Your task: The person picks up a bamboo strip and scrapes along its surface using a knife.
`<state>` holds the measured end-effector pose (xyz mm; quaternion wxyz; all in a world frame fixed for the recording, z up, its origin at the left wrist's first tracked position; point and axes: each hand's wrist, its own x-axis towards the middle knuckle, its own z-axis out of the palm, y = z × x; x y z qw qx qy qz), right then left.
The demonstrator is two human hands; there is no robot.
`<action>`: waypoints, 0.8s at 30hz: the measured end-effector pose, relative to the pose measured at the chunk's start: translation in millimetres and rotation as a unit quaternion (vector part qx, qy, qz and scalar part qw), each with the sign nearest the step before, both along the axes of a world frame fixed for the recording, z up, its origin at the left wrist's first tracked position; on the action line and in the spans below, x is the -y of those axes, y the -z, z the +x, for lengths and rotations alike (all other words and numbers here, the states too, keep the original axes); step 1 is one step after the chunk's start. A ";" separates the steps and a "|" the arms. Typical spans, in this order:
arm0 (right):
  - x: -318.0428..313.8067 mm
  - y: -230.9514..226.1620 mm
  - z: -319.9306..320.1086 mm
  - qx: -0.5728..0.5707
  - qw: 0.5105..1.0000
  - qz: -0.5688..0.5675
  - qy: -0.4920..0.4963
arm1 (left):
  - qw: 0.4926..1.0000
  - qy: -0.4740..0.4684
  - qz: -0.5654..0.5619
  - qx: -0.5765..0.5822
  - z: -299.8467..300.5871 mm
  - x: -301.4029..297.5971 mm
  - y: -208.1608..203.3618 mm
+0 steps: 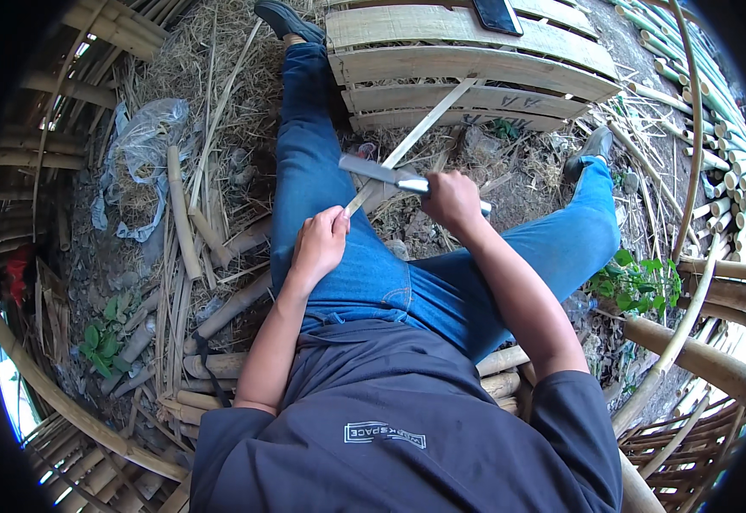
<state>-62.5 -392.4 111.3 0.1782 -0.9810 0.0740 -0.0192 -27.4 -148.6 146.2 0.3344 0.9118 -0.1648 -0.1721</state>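
My left hand (321,244) is closed round the near end of a long, pale bamboo strip (428,122). The strip slants away to the right, and its far end reaches the wooden crate (475,68). My right hand (454,201) grips the handle of a broad-bladed knife (368,168). Its blade points left and lies across the strip, just beyond my left hand. Whether the edge touches the strip I cannot tell. Both hands are above my spread legs, between the thighs.
A phone (498,14) lies on the crate. Bundled bamboo poles (723,154) are stacked at the far right. On the left are a clear plastic bag (152,141) and cut bamboo pieces (183,214) on straw-littered ground. A curved bamboo pole (672,350) and a leafy plant (642,282) stand right.
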 end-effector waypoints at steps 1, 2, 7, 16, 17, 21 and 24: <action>-7.2 3.0 0.0 -0.024 0.999 -0.005 -0.020 | 1.000 0.002 0.000 0.005 -0.1 0.0 0.0; -11.7 1.5 -3.0 -0.010 0.999 0.001 -0.035 | 1.000 0.003 0.001 0.005 -0.2 0.0 1.0; -8.1 11.5 3.7 -0.018 1.000 -0.004 -0.020 | 1.000 -0.006 0.019 0.013 0.3 -0.1 3.1; 45.7 24.4 6.8 -0.026 0.984 0.038 0.173 | 0.999 -0.001 0.031 0.007 -0.1 1.6 -2.9; 54.4 16.7 6.2 -0.017 0.984 0.023 0.175 | 1.000 -0.002 0.031 0.008 0.4 1.3 -2.7; 49.1 28.0 6.3 -0.026 0.982 0.035 0.183 | 1.000 -0.004 0.022 0.001 0.9 1.5 -2.5; 52.5 18.1 3.7 -0.030 0.983 0.024 0.178 | 1.000 -0.005 0.016 0.003 -0.5 0.4 -2.8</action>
